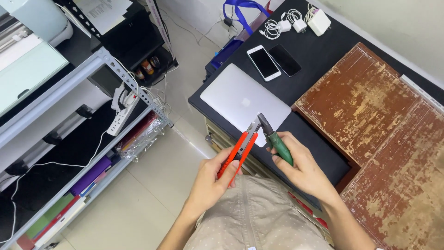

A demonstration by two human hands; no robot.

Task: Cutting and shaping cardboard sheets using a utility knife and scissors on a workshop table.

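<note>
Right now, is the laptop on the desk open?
No. The silver laptop lies closed flat on the dark desk, its lid facing up.

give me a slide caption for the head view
Left hand holds an orange utility knife while right hand grips green-handled pliers at its blade tip, above a closed silver laptop.

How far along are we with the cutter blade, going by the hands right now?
Done: the blade is slid out of the orange utility knife, held in the left hand. In hand: green-handled pliers in the right hand have their tip at the blade end. Left: the blade end looks still attached; no snapped piece shows.
</note>
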